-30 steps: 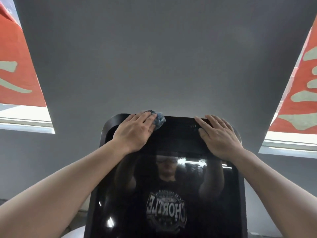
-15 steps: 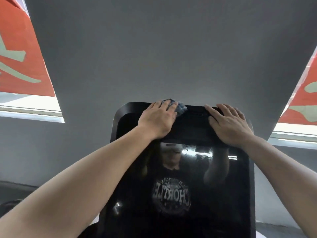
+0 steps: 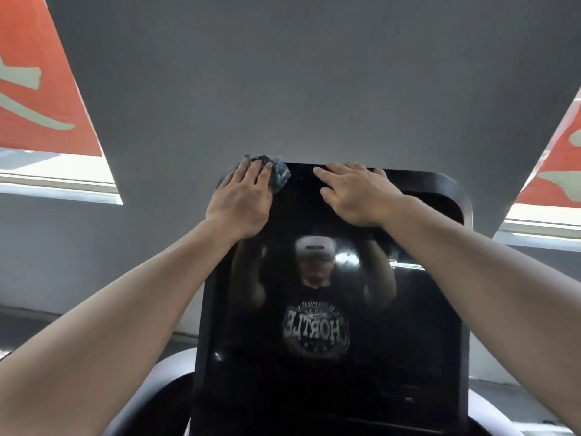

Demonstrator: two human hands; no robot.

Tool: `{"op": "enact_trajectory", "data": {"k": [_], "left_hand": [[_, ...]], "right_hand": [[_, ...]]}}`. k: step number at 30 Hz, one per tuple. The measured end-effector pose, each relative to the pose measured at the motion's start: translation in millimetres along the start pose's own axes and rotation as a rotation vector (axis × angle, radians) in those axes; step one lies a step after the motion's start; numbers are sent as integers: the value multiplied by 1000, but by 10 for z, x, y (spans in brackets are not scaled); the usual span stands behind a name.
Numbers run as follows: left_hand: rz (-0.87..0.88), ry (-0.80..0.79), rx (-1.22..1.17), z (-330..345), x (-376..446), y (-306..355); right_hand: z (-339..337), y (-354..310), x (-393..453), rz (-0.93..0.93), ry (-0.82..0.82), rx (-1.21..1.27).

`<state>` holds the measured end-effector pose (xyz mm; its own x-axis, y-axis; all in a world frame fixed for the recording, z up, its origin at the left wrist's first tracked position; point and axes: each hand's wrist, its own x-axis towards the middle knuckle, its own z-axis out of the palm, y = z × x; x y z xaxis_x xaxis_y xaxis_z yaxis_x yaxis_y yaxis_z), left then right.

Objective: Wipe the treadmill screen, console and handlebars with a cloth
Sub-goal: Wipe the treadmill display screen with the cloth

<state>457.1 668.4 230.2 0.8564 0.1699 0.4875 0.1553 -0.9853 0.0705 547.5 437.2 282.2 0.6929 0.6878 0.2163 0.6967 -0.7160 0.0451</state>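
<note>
The treadmill's tall black glossy screen fills the lower middle of the head view and mirrors a person's torso and raised arms. My left hand lies at the screen's top left corner, pressing a crumpled blue-grey cloth that sticks out past the fingertips. My right hand rests flat on the top edge of the screen just right of the cloth, fingers spread, holding nothing. Below the screen a dark console part with a pale grey rim shows; the handlebars are hidden.
A grey wall panel rises behind the screen. Orange banners with pale lettering hang at the left and right, with bright window strips below them. A pale grey machine shroud curves at the lower right.
My left hand and the cloth have slid back left along the top edge to the screen's left corner. My right hand has moved toward the top middle. The view has shifted left.
</note>
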Motion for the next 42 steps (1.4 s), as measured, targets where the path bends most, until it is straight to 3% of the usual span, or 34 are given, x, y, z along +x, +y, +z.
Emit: {"op": "enact_trajectory", "data": {"k": [7, 13, 17, 22, 25, 29, 32, 35, 42], "left_hand": [[-275, -153, -129, 160, -218, -578], [-417, -55, -429, 398, -940, -449], [-527, -93, -467, 699, -1733, -309], [-496, -144, -429, 700, -1989, -285], [-468, -104, -450, 531, -1429, -369], [-313, -54, -354, 168, -294, -491], [-193, -78, -283, 13, 94, -505], [-199, -59, -294, 96, -119, -521], [-455, -17, -488, 517, -1115, -295]], "right_hand": [[25, -759, 325, -110, -43, -138], [225, -821, 318, -77, 27, -173], [265, -814, 319, -78, 41, -165], [322, -789, 339, -81, 53, -162], [320, -790, 353, -83, 53, -151], [316, -771, 352, -81, 47, -153], [311, -780, 361, -73, 50, -153], [304, -809, 349, -66, 33, -156], [292, -885, 325, -34, 12, -156]]}}
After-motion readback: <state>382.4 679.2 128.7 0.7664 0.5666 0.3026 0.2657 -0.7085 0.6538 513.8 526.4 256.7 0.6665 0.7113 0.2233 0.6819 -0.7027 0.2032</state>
